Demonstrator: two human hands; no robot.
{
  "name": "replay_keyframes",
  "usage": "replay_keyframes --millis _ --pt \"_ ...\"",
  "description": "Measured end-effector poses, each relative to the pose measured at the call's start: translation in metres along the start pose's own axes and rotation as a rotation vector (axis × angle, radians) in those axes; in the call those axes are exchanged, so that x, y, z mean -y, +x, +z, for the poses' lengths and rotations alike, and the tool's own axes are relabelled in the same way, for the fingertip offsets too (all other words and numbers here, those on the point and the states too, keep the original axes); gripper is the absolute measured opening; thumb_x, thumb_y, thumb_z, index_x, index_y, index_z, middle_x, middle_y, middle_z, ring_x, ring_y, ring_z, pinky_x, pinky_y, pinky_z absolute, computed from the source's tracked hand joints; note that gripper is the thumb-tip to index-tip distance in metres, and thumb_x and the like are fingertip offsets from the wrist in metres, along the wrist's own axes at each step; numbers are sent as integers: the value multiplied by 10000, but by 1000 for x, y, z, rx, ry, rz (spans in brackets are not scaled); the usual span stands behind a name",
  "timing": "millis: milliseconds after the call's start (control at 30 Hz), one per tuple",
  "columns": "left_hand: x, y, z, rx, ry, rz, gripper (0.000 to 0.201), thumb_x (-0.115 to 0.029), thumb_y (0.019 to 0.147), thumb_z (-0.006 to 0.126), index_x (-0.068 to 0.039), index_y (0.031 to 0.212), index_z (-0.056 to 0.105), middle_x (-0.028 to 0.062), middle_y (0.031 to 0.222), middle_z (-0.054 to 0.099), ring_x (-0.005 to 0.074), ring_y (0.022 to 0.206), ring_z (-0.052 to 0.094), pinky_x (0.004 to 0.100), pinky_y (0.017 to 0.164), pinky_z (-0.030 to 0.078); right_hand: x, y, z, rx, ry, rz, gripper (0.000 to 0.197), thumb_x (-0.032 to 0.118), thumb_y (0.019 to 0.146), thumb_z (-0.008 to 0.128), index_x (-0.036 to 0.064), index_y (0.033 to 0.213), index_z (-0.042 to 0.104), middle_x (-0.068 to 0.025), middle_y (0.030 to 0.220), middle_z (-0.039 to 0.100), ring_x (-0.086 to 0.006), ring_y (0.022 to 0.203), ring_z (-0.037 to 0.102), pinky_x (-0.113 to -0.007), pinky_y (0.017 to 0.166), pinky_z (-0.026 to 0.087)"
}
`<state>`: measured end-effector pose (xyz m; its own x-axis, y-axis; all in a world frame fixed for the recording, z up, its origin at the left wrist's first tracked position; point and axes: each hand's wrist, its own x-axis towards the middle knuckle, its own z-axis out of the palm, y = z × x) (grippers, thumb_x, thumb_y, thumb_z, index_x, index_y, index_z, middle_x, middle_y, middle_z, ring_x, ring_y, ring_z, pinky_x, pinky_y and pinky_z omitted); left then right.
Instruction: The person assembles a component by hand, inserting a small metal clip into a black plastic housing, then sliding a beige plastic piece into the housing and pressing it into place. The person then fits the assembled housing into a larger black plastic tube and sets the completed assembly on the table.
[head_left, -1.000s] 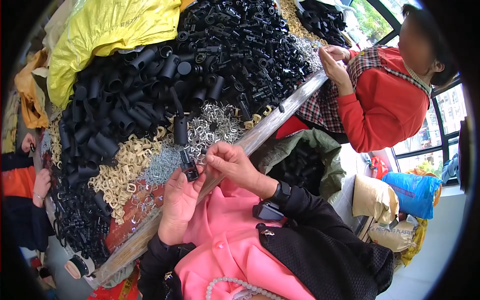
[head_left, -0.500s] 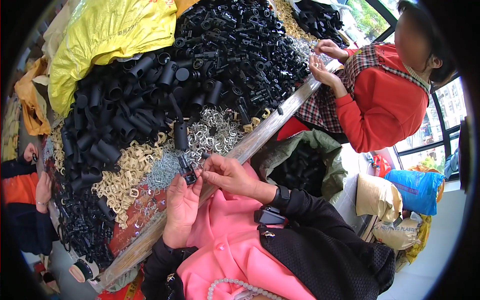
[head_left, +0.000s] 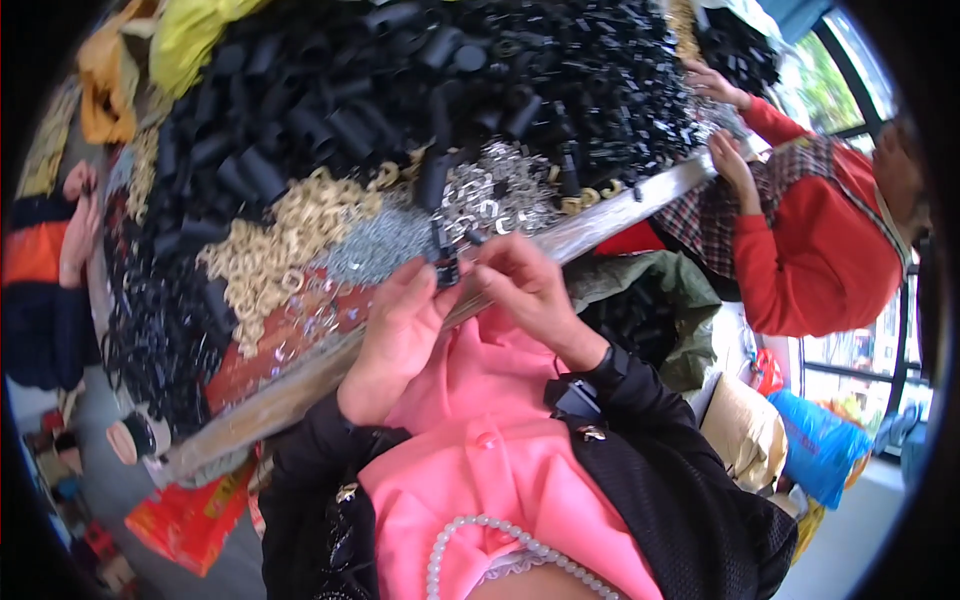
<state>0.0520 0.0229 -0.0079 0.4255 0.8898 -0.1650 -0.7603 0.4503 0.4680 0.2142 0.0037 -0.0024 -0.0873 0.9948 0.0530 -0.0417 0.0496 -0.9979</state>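
My left hand (head_left: 395, 325) holds a small black plastic fitting (head_left: 446, 268) between thumb and fingers, above the table's wooden edge. Close beside it, my right hand (head_left: 525, 300) has thumb and forefinger pinched together, with a small dark piece (head_left: 474, 238) showing at the fingertips. Blur hides the detail of both pieces. Just beyond the fitting is a black tube (head_left: 431, 180); I cannot tell whether the two are joined. Silver metal rings (head_left: 500, 190), small grey hardware (head_left: 375, 245) and beige plastic rings (head_left: 285, 235) lie in heaps beyond my hands.
Black tubes (head_left: 330, 125) and small black parts (head_left: 620, 80) cover the far table. A wooden rail (head_left: 290, 385) runs along its near edge. A green sack (head_left: 690, 320) of black parts stands at right. Co-workers in red (head_left: 815, 250) and orange (head_left: 35, 245) sit at either side.
The whole view has shifted, so the table and both my hands appear farther right and higher. My hands keep their hold on the pieces. The right-hand co-worker's hands have moved farther apart.
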Motion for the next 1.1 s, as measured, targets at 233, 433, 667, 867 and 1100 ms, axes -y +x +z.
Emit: replay_keyframes --millis 233,433,667,867,1100 --pt "-8 -4 -4 81 -14 -204 245 -155 828 542 -7 1022 522 97 1010 570 174 934 552 287 836 456 16 4 -9 78 -546 -502 291 187 689 662 40 917 556 -141 1060 444 -238 953 442 -356 810 373" --pt "-8 -7 -6 66 -14 -253 260 -151 824 547 -15 1043 520 96 1004 569 172 923 557 308 822 468 19 4 -5 196 -821 -639 281 220 628 690 106 875 617 -139 1104 417 -302 988 409 -422 833 336" --pt "-3 -11 -7 41 -24 -281 252 -104 822 542 5 1049 531 91 988 576 174 890 569 303 806 471 19 6 -6 274 -936 -690 374 222 570 709 122 904 573 -119 1133 415 -298 1022 388 -426 816 322" --pt "5 -13 -13 5 -4 -319 237 -105 829 529 -6 1044 528 89 985 573 177 899 565 306 796 477 17 2 -1 293 -990 -640 442 218 539 709 121 931 529 -108 1153 413 -300 1032 382 -421 810 310" --pt "2 -14 -15 -31 -81 -322 218 -107 830 530 -1 1020 539 84 982 572 168 912 558 291 815 464 21 2 6 281 -884 -530 375 234 592 690 99 911 545 -96 1164 420 -290 1057 372 -402 838 274"
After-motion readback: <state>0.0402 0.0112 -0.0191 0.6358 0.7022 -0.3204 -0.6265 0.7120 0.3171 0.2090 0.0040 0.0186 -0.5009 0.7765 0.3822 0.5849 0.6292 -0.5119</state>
